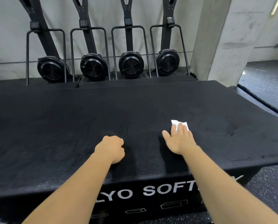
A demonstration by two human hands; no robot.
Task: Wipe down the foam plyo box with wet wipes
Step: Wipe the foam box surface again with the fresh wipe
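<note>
Two hands were on the top of the foam plyo box (70, 118), a broad black block with pale lettering on its near face. The right hand (179, 141) lay flat with its fingers straight and close together. It pressed a single white wet wipe (178, 123) against the top, right of the middle and nearer the front edge than the back. The left hand (111, 148) was curled into a fist resting on the top just left of the middle, and nothing showed in it. Faint darker smears lay to the right of the wipe, so that patch had probably been wiped and the job looked underway but early. The wide left half and the far strip gave no clear sign either way. The near face and the sides appeared untouched. Behind the box stood four black fan machines (93, 66) against a wall, with a concrete pillar (224, 38) to the right and speckled floor (264, 183) below.
</note>
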